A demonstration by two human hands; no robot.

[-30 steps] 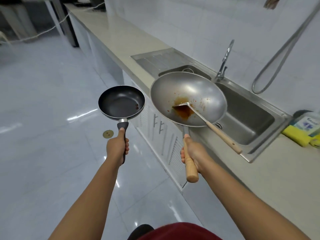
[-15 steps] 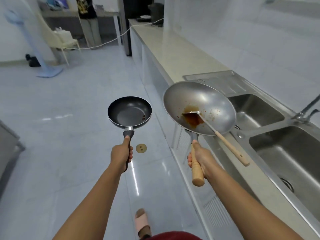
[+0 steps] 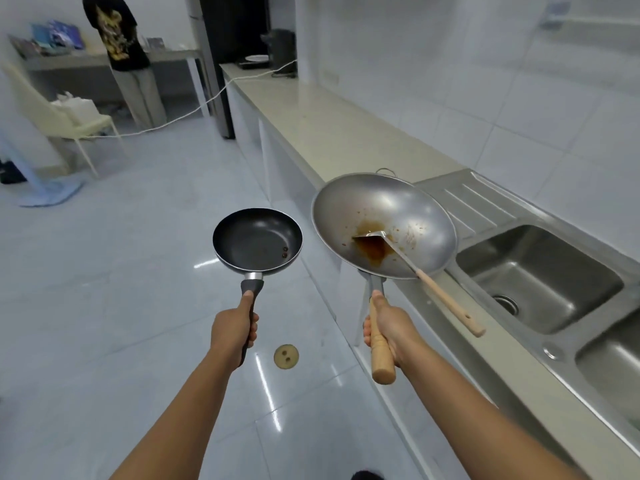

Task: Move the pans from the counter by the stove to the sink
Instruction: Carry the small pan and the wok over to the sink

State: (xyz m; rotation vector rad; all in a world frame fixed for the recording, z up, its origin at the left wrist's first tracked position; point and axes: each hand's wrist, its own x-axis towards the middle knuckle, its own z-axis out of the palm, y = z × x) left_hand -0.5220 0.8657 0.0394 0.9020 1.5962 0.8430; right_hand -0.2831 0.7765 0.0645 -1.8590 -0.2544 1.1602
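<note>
1. Black non-stick coating lined the small frying pan (image 3: 257, 240), which was held level over the floor (image 3: 104, 306) at the centre of the frame, left of the desk (image 3: 332, 126).
2. Its dark handle was gripped by the left hand (image 3: 232, 328), the fingers closed fully round it, thumb laid along the top.
3. A steel wok (image 3: 382, 225) was held just right of the frying pan, over the desk's front edge, with brown sauce pooled in its bowl.
4. The wok's wooden handle was clasped by the right hand (image 3: 389, 329), closed tight around it.
5. A metal spatula (image 3: 415, 271) was lying in the wok, blade in the sauce, its wooden grip projecting over the rim toward the lower right.
6. The steel sink (image 3: 540, 282) was seen at the right of the frame, its near basin just beside the wok.
7. A round floor drain (image 3: 286, 356) was visible between the two forearms.
</note>
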